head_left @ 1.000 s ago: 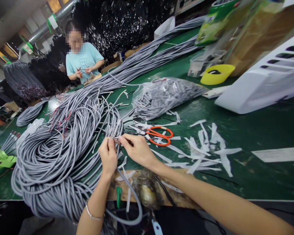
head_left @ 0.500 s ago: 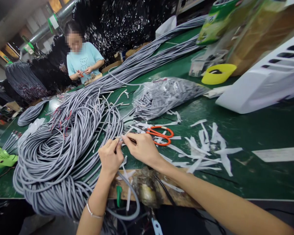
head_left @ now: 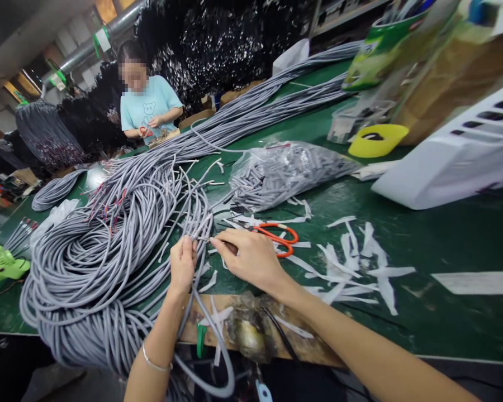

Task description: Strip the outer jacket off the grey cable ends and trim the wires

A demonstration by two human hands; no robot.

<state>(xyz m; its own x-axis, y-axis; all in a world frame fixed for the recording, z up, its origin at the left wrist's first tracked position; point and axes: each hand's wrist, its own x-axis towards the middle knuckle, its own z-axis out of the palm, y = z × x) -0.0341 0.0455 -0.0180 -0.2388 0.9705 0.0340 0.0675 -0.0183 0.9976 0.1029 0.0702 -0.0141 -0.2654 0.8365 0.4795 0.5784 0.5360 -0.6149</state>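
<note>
Barely discernible, thin strand [head_left: 203,239] at the left hand [head_left: 183,263]

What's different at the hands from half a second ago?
The left hand has turned and eased leftward from the right hand, opening a gap where a pale strand shows. No clear grasp or release is visible. The orange-handled scissors and bag of grey pieces stayed put; the camera view shifted slightly.

Left hand [head_left: 183,262] pinching, thumb against forefinger; right hand [head_left: 251,258] pinching just beside; forearms [head_left: 352,335] angled inward
</note>
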